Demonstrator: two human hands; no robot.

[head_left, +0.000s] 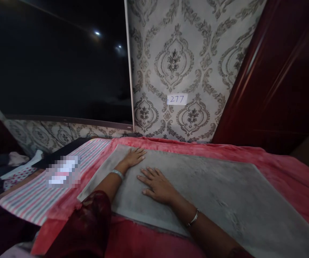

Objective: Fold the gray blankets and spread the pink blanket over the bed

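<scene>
A large grey rectangle of soft-looking fabric [202,193] lies spread flat, with a few wrinkled or rubbed marks on its right half. My left hand [135,157] rests palm down near its far left edge, fingers stretched out. Closer to me and a little to the right, my right hand [157,184] also lies flat on the grey fabric, its fingers spread and pointing left. Neither hand grips anything. Beneath the grey piece is a pinkish-red plush cloth [285,175], showing along its far, right and near edges.
A striped cloth [30,197] covers the left end, with a blurred patch on it. Behind stand a large dark television screen [63,71], patterned wallpaper, a paper label [177,99] reading 277, and a dark red wooden panel [275,79]. Folded fabrics [20,175] lie at far left.
</scene>
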